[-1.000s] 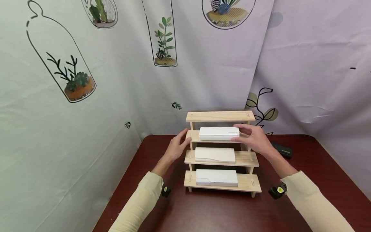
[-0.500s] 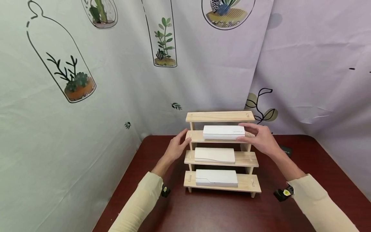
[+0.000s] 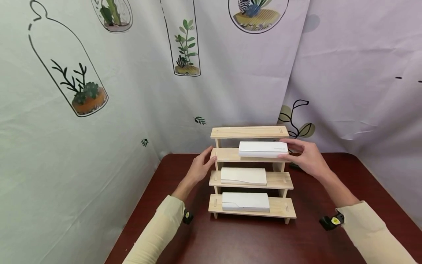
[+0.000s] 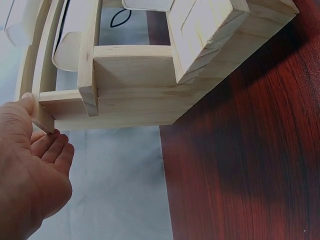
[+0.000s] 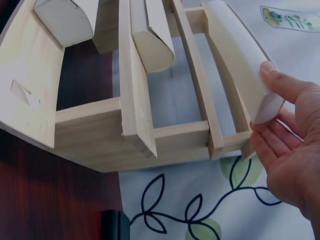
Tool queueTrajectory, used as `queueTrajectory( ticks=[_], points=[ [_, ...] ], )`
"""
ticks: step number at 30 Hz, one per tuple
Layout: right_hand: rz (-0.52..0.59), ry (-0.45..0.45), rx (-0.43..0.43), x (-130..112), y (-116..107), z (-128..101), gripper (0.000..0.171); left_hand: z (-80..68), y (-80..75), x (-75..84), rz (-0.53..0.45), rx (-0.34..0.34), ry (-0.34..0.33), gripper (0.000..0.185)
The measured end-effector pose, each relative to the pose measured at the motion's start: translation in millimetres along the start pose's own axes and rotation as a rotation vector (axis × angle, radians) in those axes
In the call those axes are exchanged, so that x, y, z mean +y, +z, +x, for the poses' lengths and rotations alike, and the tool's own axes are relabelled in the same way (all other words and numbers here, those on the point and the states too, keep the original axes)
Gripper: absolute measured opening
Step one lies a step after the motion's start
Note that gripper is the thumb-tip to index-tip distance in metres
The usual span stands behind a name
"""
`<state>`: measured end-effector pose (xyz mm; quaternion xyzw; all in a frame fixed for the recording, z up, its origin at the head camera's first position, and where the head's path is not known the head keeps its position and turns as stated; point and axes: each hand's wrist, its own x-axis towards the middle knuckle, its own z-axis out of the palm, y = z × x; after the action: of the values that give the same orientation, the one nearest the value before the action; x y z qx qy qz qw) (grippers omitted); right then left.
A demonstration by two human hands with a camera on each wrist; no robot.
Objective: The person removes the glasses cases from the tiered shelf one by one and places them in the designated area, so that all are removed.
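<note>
A light wooden tiered shelf (image 3: 280, 178) stands on the table. My left hand (image 3: 199, 167) holds the left end of its second board from the top, thumb above and fingers below in the left wrist view. My right hand (image 3: 306, 156) pinches the right end of a white oblong case (image 3: 263, 147) with small print on its lid. That case is over the second board from the top; whether it touches the board I cannot tell. Another white case (image 3: 243, 176) lies on the board below, and a third white case (image 3: 245, 202) lies on the lowest board.
The dark red wooden table (image 3: 250, 242) extends around the shelf. A black object (image 5: 115, 225) sits behind at the right, mostly hidden by my right arm in the head view. White cloth with plant drawings (image 3: 244, 91) hangs behind and at the left.
My right hand has moved right and slightly up, carrying the white case toward the right end of the board. My left hand stays on the shelf.
</note>
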<state>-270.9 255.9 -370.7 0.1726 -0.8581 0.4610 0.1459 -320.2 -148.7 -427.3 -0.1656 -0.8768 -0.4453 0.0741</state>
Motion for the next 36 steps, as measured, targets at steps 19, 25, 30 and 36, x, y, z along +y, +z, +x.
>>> queueTrajectory(
  ticks=[19, 25, 30, 36],
  points=[
    [-0.017, 0.012, 0.057, 11.7, -23.4, -19.8, 0.058, 1.9, -1.2, -2.5, 0.010, 0.001, 0.022, 0.062],
    [-0.028, 0.069, 0.088, 16.6, -30.8, -26.3, 0.059, 1.7, -0.9, -2.7, 0.014, -0.003, 0.027, 0.063],
    [-0.031, 0.075, 0.099, 20.5, -35.2, -31.6, 0.058, 1.9, -0.4, -3.4, 0.022, 0.001, 0.018, 0.063],
    [-0.058, 0.080, 0.119, 29.0, -42.6, -38.8, 0.062, 2.6, -0.5, -5.0, 0.016, 0.000, 0.031, 0.063]
  ],
)
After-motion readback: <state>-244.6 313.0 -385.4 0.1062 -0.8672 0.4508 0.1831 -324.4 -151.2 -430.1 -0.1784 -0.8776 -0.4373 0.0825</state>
